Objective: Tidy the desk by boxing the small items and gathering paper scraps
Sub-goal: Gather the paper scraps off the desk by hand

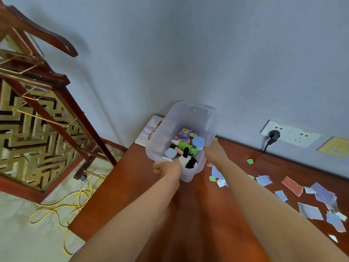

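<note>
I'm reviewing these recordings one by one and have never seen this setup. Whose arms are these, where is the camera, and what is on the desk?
There is no machine here. A person works with bare hands, and the single picture comes from a wide-angle camera worn on their head, looking forward and down. The left hand grips the near corner of a clear plastic box, and the right hand holds its right rim. Inside lie small items, among them a green bottle, a blue-lidded jar and a black-and-white plush toy. Torn paper scraps lie scattered on the wooden desk to the right. A spiral notebook lies behind the box. I cannot tell whether the box is lifted.
</note>
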Demonstrator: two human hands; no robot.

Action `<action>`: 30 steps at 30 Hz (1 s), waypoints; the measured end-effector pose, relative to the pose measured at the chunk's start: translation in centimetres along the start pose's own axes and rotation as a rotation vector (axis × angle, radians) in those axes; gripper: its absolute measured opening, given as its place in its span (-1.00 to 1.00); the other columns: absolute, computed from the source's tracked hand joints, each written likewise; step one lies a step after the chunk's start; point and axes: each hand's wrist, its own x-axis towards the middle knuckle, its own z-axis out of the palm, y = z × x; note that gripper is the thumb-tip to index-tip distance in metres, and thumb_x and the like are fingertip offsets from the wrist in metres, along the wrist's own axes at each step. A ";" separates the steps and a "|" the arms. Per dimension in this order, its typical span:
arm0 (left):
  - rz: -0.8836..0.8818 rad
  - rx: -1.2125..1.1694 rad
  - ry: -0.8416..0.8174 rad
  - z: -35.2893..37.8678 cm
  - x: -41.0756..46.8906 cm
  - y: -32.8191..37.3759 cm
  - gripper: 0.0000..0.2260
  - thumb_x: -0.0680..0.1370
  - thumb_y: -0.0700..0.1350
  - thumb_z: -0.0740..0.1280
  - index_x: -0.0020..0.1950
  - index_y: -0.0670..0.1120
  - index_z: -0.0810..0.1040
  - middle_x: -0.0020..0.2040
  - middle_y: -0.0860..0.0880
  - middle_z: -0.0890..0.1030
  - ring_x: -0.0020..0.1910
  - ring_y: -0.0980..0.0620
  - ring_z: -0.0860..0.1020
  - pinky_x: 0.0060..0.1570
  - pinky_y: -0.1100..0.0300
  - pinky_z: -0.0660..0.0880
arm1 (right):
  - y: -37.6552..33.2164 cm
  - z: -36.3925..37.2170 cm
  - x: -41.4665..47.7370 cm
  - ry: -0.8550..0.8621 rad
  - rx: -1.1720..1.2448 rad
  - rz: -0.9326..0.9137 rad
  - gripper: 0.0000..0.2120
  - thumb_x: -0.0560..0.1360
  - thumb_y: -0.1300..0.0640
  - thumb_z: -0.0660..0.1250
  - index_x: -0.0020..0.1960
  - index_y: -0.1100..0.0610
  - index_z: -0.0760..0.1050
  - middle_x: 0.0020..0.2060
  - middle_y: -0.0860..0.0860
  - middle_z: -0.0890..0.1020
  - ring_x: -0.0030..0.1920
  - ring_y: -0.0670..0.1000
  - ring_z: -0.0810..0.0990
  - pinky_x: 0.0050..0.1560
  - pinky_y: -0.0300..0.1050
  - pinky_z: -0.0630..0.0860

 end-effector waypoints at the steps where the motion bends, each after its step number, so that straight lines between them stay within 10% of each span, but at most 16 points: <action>1: 0.017 -0.026 0.010 -0.1 -0.2 0.0 -0.44 0.53 -0.14 0.34 0.42 -0.18 0.11 0.41 -0.16 0.18 0.30 -0.16 0.33 0.30 -0.02 0.41 | 0.3 0.2 -0.3 -0.011 0.029 -0.012 -0.54 0.54 0.13 0.10 0.43 0.13 0.20 0.10 0.12 0.51 -0.12 0.12 0.54 -0.14 0.07 0.60; 5: 0.127 0.075 0.136 -0.3 -2.2 -0.4 -0.36 0.49 -0.10 0.37 0.46 -0.08 0.09 0.46 -0.11 0.12 0.38 -0.13 0.23 0.39 0.02 0.24 | 2.2 0.6 -2.2 0.002 0.193 0.013 -0.38 0.59 -0.03 0.14 0.58 0.03 0.00 0.49 0.02 0.31 0.29 0.15 0.49 0.21 0.16 0.53; 8: 0.395 0.119 0.266 -0.4 -4.2 -0.8 -0.42 0.50 -0.14 0.37 0.45 -0.09 0.18 0.39 -0.13 0.28 0.32 -0.12 0.33 0.32 0.02 0.23 | 3.7 0.1 -3.7 0.020 0.243 0.011 -0.44 0.63 -0.01 0.11 0.57 0.06 0.06 0.44 0.03 0.36 0.20 0.11 0.55 0.08 0.01 0.58; 13: 0.824 -0.070 -0.161 1.5 -8.0 -1.8 -0.70 0.51 -0.34 0.23 0.13 0.01 0.40 -0.01 0.00 0.47 -0.13 0.17 0.46 -0.08 0.33 0.44 | 6.8 -1.9 -4.7 0.122 0.321 -0.004 -0.63 0.57 0.15 0.20 0.38 0.10 0.37 0.14 0.04 0.55 0.01 0.03 0.62 0.05 0.01 0.59; 20: 0.708 0.344 -0.559 5.9 -7.9 -6.5 -0.74 0.54 -0.26 0.21 0.10 0.09 0.39 0.05 0.02 0.54 -0.09 0.14 0.52 -0.02 0.18 0.48 | 11.0 -5.1 -6.1 0.208 0.405 0.044 -0.66 0.49 0.30 0.22 0.23 0.09 0.48 0.05 0.04 0.61 0.03 0.02 0.61 0.12 0.04 0.58; 30: 0.516 0.644 -0.568 8.8 -3.8 -8.3 -0.61 0.50 -0.19 0.34 0.29 -0.01 0.35 0.23 -0.03 0.46 0.07 -0.01 0.54 0.15 0.00 0.52 | 14.9 -6.0 -4.6 0.133 0.298 0.108 -0.64 0.48 0.27 0.31 0.24 0.03 0.45 0.06 -0.02 0.54 -0.04 -0.04 0.54 -0.19 -0.24 0.48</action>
